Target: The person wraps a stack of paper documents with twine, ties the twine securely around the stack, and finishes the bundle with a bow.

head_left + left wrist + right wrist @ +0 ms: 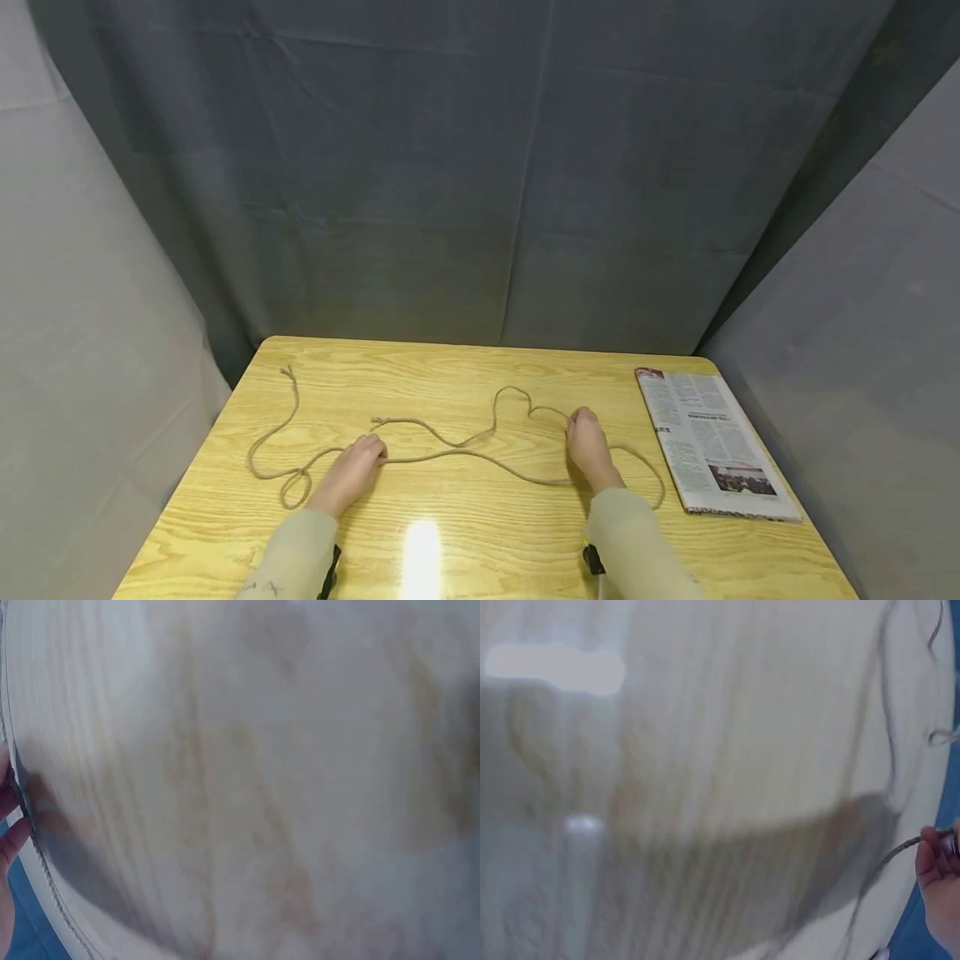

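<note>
A thin beige rope [480, 454] winds loosely across the wooden table, with a small loop at its left part. Its frayed ends lie at the far left and near the middle. My left hand [352, 471] pinches the rope just right of that loop; in the left wrist view the fingers [16, 834] meet on it at the image edge. Farther right, my right hand [591, 450] grips another stretch of the rope, which curves out beyond the hand on the table's right side. The right wrist view shows the rope [889, 859] running out from between thumb and fingers.
A folded newspaper [720, 442] lies along the right side of the wooden table [480, 542]. Dark grey cloth [420, 183] hangs behind the table's far edge, and pale cloth [82, 333] stands at either side. Light glares off the table near the front.
</note>
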{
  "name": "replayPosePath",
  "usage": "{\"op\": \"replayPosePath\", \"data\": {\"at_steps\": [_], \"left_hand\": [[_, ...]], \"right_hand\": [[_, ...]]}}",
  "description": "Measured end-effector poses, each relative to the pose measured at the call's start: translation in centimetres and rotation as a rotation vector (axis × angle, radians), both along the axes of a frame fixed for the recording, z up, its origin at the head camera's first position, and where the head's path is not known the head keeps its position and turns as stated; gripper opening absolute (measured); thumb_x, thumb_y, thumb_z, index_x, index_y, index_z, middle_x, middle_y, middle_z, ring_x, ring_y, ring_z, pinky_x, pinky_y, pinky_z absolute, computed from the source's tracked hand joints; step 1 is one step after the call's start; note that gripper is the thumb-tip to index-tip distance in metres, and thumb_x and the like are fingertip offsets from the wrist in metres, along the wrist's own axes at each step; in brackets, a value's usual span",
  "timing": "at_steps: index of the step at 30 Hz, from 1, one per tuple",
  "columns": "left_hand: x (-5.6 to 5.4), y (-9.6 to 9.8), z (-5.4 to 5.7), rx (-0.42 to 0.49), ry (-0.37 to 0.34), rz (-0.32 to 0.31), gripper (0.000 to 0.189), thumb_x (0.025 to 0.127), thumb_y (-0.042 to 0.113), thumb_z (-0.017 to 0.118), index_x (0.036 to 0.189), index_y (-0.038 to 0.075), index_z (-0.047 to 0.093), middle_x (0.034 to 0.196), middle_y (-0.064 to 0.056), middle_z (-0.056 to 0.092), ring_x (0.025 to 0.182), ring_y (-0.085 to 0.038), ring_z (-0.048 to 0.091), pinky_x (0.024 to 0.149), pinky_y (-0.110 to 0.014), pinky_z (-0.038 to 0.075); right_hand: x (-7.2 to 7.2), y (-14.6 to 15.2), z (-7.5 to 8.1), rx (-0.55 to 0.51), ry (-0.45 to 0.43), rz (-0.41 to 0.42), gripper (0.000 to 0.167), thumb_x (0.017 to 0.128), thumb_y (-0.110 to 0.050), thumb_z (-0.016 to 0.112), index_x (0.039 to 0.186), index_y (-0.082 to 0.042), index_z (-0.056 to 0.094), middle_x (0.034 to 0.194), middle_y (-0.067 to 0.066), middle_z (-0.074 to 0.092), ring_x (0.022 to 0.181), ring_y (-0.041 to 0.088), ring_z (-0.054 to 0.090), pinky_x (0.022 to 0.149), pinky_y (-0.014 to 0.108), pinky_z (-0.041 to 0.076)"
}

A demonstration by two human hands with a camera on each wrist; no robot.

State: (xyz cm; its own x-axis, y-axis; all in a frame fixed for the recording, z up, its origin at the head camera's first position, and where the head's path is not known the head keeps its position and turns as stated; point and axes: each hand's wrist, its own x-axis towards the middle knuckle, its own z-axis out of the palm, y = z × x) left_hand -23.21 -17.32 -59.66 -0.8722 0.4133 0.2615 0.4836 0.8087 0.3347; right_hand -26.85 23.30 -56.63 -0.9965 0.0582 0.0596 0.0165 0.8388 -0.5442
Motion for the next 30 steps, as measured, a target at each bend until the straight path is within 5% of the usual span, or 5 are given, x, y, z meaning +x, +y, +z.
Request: {"op": "replayPosePath", "data": {"at_steps": [11, 15, 18, 25, 30], "left_hand": [[-1.4, -1.0, 1.3, 0.076, -0.092, 0.045, 0.005, 0.09, 0.006, 0.056, 0.087, 0.002, 0.058, 0.084, -0.002, 0.053, 0.075, -0.01, 0.046, 0.066, -0.027, 0.047], [-1.6, -1.3, 1.5, 0.075, -0.117, 0.079, 0.006, 0.09, 0.007, 0.056, 0.086, 0.003, 0.057, 0.083, -0.003, 0.053, 0.076, -0.01, 0.046, 0.066, -0.028, 0.046], [-1.6, -1.4, 1.6, 0.073, -0.132, 0.091, 0.005, 0.09, 0.006, 0.056, 0.088, 0.002, 0.058, 0.084, -0.003, 0.053, 0.077, -0.012, 0.048, 0.067, -0.028, 0.047], [-1.4, -1.5, 1.0, 0.038, -0.144, 0.127, 0.003, 0.09, 0.005, 0.056, 0.091, 0.004, 0.059, 0.086, 0.0, 0.053, 0.079, -0.012, 0.05, 0.07, -0.028, 0.048], [-1.2, -1.3, 0.7, 0.024, -0.11, 0.133, 0.004, 0.088, 0.004, 0.059, 0.09, 0.006, 0.061, 0.086, 0.001, 0.054, 0.08, -0.013, 0.051, 0.069, -0.029, 0.048]], "right_hand": [[0.3, 6.6, 1.6, -0.325, 0.243, -0.6, 0.025, 0.098, -0.013, 0.034, 0.103, 0.01, 0.043, 0.09, 0.026, 0.047, 0.084, 0.042, 0.049, 0.071, 0.05, 0.041], [1.3, 8.5, 1.2, -0.376, 0.26, -0.739, 0.026, 0.097, -0.013, 0.033, 0.105, 0.011, 0.042, 0.092, 0.027, 0.048, 0.087, 0.044, 0.048, 0.075, 0.053, 0.04], [2.1, 9.7, 0.2, -0.363, 0.23, -0.721, 0.023, 0.094, -0.01, 0.037, 0.098, 0.01, 0.046, 0.088, 0.028, 0.05, 0.084, 0.045, 0.049, 0.072, 0.053, 0.04], [3.7, 11.7, -3.1, -0.17, 0.141, -0.421, 0.023, 0.085, -0.013, 0.049, 0.08, 0.007, 0.059, 0.071, 0.021, 0.058, 0.065, 0.037, 0.053, 0.057, 0.043, 0.044], [4.7, 10.8, -2.1, -0.079, -0.025, -0.304, 0.021, 0.09, -0.006, 0.047, 0.091, 0.012, 0.057, 0.082, 0.026, 0.059, 0.072, 0.036, 0.055, 0.061, 0.044, 0.047]]}}
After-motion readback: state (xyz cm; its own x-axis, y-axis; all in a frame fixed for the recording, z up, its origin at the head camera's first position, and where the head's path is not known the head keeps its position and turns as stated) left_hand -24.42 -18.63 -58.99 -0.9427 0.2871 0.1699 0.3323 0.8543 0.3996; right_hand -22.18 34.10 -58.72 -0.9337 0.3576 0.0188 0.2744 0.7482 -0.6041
